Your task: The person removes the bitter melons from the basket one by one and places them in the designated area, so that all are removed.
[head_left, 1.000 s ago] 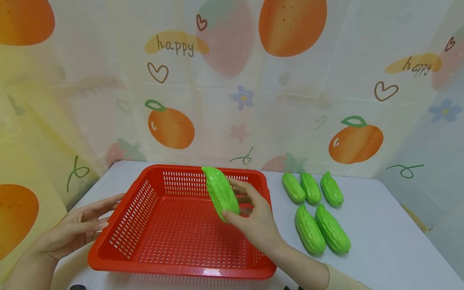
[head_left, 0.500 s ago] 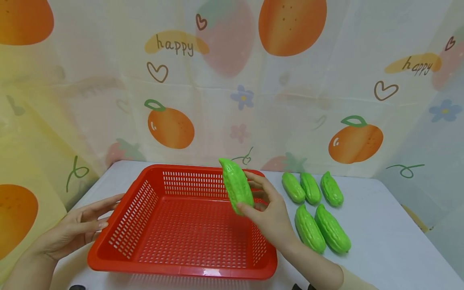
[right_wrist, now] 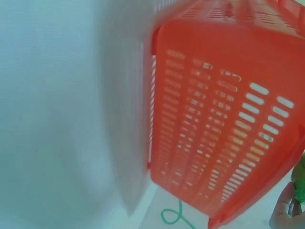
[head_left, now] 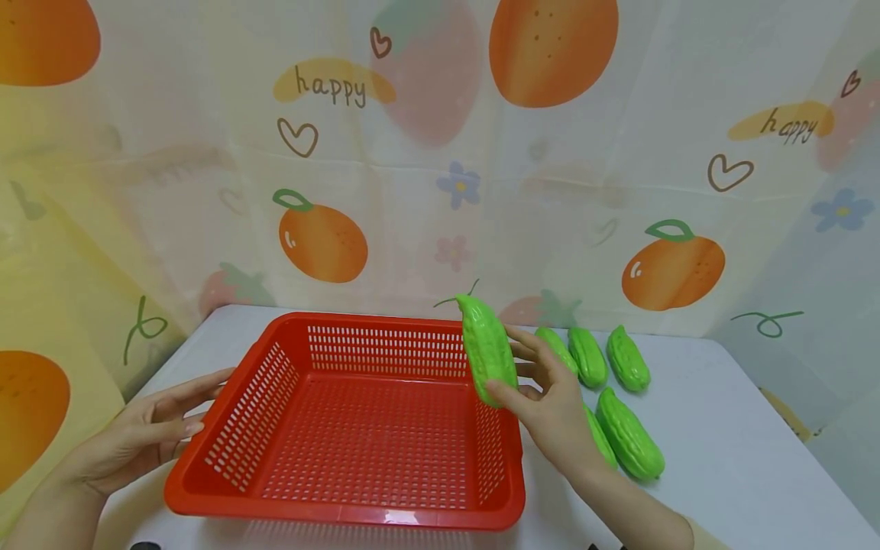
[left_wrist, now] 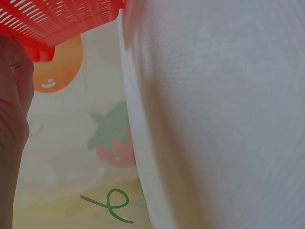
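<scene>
My right hand (head_left: 553, 405) holds a bright green bitter melon (head_left: 488, 347) with thumb and fingers, tilted with its pointed tip up. The melon overlaps the right rim of the red plastic basket (head_left: 344, 513) in the head view. In the right wrist view, the fingers (right_wrist: 285, 205) and part of the melon (right_wrist: 299, 179) show at the right edge, beyond the slotted basket wall (right_wrist: 228, 47). At the basket's left rim, my left hand (head_left: 147, 428) grips the edge, thumb at the rim and fingers beneath it. Nothing lies on the basket floor.
Several more bitter melons (head_left: 630, 435) lie on the white-covered table (head_left: 722, 428) right of the basket, some partly hidden by my right hand. A fruit-printed curtain (head_left: 536, 244) hangs behind the table. A small dark object (head_left: 146, 545) shows at the bottom left.
My right hand has carried the bitter melon rightward, from over the basket's inside to its right rim. The left hand and the basket have stayed in place.
</scene>
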